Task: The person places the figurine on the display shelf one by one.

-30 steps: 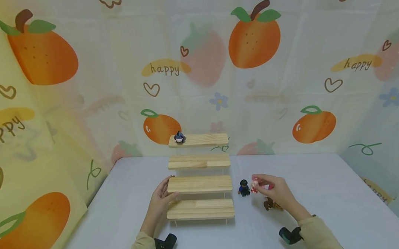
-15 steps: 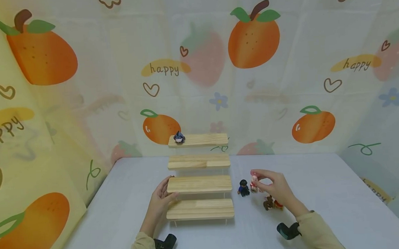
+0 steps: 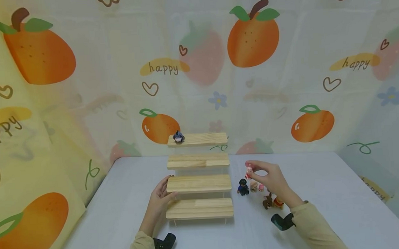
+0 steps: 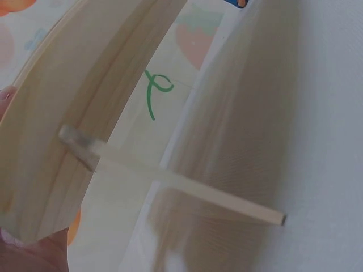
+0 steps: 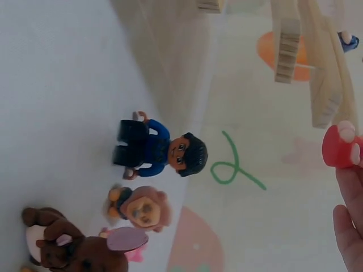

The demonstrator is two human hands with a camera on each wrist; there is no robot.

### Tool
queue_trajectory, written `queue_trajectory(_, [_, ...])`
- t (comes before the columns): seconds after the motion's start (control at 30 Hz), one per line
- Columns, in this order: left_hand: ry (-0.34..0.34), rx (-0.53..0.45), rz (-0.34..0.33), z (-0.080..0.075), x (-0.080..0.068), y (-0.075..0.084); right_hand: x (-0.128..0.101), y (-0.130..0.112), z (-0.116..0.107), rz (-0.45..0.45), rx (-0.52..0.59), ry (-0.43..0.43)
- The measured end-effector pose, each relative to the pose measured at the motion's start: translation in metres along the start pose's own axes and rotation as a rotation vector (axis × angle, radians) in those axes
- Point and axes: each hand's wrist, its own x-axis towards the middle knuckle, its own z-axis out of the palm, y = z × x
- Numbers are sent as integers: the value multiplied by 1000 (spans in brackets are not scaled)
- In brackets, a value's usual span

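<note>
Our right hand [image 3: 270, 177] pinches a small pink-and-red figure [image 3: 248, 171] between thumb and fingers, so the piece sits right at our fingertips, off the white table [image 3: 311, 227] and on the side toward the wooden rack [image 3: 198, 184]. Near it on the table we see a dark-haired doll [image 3: 243, 187] in blue and a bear-faced figure [image 3: 254, 186]; a brown figure [image 3: 268, 202] is closer to our wrist. Our left hand [image 3: 160, 202] grips the left end of the rack's second board from the bottom, thumb and fingers clamped on it.
</note>
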Motion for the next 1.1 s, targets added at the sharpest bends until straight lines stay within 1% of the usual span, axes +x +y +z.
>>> queue_trajectory(0.07, [3,3,2,0,0,-1,2,-1,1,-20,1,5])
queue_trajectory(0.17, [6,-1,5,-1,0,-2,5,-3,1,-20,8,9])
queue_trajectory(0.33, [2,-8,9,-2,-1,-4,11,-6,3,26,18,20])
queue_trajectory(0.53, [-8,2,22,-3,-1,-4,20,-11,3,77,-4,73])
queue_trajectory(0.67, [-19,9,20,-3,1,-1,25,-14,2,93,15,84])
queue_trajectory(0.8, [-15,32,28,-4,3,4,32,-18,3,89,46,89])
queue_trajectory(0.93, [6,31,15,-5,1,5,39,-35,0,80,90,65])
queue_trajectory(1.1, [-4,42,12,-4,-2,2,46,-59,-7,97,130,30])
